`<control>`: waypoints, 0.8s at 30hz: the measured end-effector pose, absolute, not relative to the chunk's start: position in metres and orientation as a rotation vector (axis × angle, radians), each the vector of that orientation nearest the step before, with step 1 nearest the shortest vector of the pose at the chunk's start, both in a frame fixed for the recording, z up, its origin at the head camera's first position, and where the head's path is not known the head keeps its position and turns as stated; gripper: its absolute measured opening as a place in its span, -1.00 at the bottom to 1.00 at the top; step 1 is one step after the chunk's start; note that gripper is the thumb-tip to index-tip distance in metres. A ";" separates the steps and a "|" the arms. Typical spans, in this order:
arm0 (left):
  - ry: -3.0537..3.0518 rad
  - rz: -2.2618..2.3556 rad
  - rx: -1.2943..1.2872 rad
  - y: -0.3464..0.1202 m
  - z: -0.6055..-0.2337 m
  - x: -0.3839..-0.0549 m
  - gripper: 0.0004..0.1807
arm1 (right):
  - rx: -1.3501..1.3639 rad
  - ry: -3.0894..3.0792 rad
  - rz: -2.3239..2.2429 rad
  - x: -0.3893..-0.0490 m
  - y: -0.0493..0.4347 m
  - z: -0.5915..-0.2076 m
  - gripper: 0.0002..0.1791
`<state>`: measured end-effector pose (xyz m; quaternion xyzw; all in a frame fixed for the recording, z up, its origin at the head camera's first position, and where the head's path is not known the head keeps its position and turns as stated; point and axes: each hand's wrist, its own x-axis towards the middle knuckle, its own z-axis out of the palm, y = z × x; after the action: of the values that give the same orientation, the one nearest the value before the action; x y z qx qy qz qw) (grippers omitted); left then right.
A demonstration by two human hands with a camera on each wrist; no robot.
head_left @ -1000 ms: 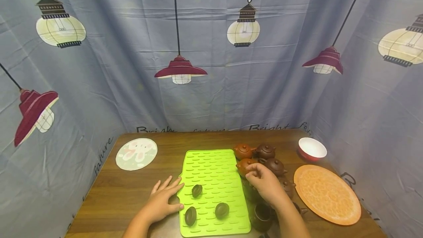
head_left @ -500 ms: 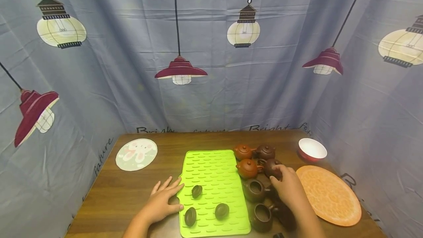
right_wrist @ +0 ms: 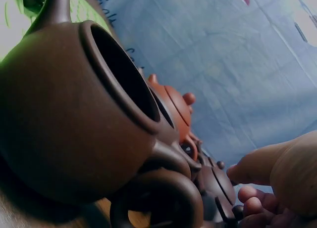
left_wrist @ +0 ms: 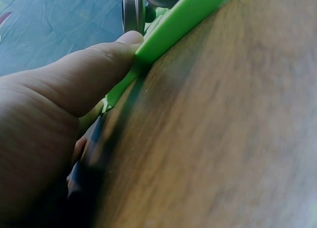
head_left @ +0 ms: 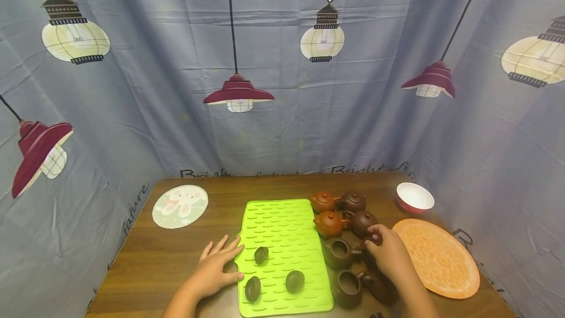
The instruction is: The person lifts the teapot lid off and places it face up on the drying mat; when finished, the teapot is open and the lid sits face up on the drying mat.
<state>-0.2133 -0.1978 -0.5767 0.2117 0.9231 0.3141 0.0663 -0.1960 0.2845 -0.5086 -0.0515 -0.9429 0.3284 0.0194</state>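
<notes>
My left hand (head_left: 215, 269) lies with fingers spread along the left edge of the green mat (head_left: 282, 229), thumb pressing its rim. On the mat rest three dark brown teapot lids (head_left: 295, 281). My right hand (head_left: 390, 251) pinches a dark reddish-brown teapot lid (head_left: 376, 237) between thumb and fingers, over the right column of teapots. The teapot beneath is mostly hidden by the hand. Just left stand two lidless dark teapots (head_left: 348, 288), their openings facing up. Beyond the fingers is a lidded dark teapot (head_left: 363, 222).
Two orange teapots (head_left: 328, 224) and another dark one (head_left: 353, 201) stand behind. An orange round mat (head_left: 441, 259) lies at right, with a red-and-white bowl (head_left: 415, 197) beyond. A rabbit-print round mat (head_left: 180, 206) is at far left. A curtain (head_left: 273, 141) hangs behind the table.
My right hand has moved right from the orange teapot, past the lidded dark one, then nearer me, and now pinches a lid. The left hand has stayed in place.
</notes>
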 end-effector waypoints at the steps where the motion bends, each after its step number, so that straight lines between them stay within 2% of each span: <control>1: 2.783 0.949 0.640 -0.198 -0.577 -0.213 -0.11 | -0.165 -2.927 1.018 -0.195 0.286 -0.509 -0.58; 11: 2.773 0.949 0.634 -0.200 -0.577 -0.210 -0.11 | -0.240 -2.949 0.977 -0.191 0.303 -0.513 -0.57; 24: 2.769 0.979 0.649 -0.198 -0.575 -0.210 -0.12 | -0.276 -2.977 0.966 -0.192 0.307 -0.511 -0.72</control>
<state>-0.2096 -0.1984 -0.5755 0.2153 0.9186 0.3247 0.0669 -0.1922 0.3068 -0.5113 -0.0879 -0.9475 0.3073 -0.0002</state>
